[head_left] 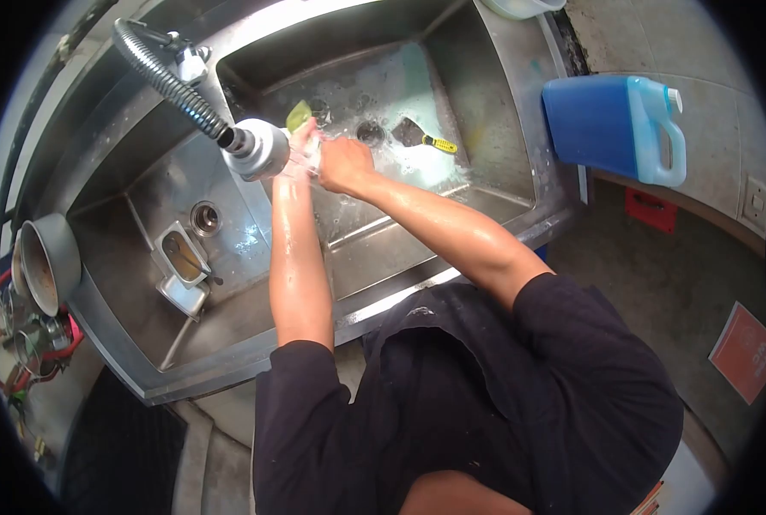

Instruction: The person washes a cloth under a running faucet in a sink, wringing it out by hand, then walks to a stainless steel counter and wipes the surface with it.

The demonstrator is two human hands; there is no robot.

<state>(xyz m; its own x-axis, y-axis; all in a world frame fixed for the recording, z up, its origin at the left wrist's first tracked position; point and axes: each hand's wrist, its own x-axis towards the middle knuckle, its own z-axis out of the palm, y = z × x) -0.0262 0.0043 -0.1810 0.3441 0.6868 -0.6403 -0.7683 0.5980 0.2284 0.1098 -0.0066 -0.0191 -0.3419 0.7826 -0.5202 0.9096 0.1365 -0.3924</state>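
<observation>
Over the larger basin of the grey stainless-steel double sink (490, 103), here's the left hand (300, 148), and at its twelve o'clock sits a yellow-green leaf-shaped piece (299, 115), long axis tipped from seven to one! The left is the nearer hand, seemingly touching the piece, though whether its fingers grasp it I cannot tell. Just past three o'clock from it, the right hand (346, 163), fingers curled in close to the left, a whitish blur (312, 160) between them; tips hidden, so no telling what's held. At nine o'clock, a round white spray head (258, 150) crowds the left hand, and toward three o'clock from the right lies a yellow-and-black scraper (439, 144), well apart, its axis ten to four
</observation>
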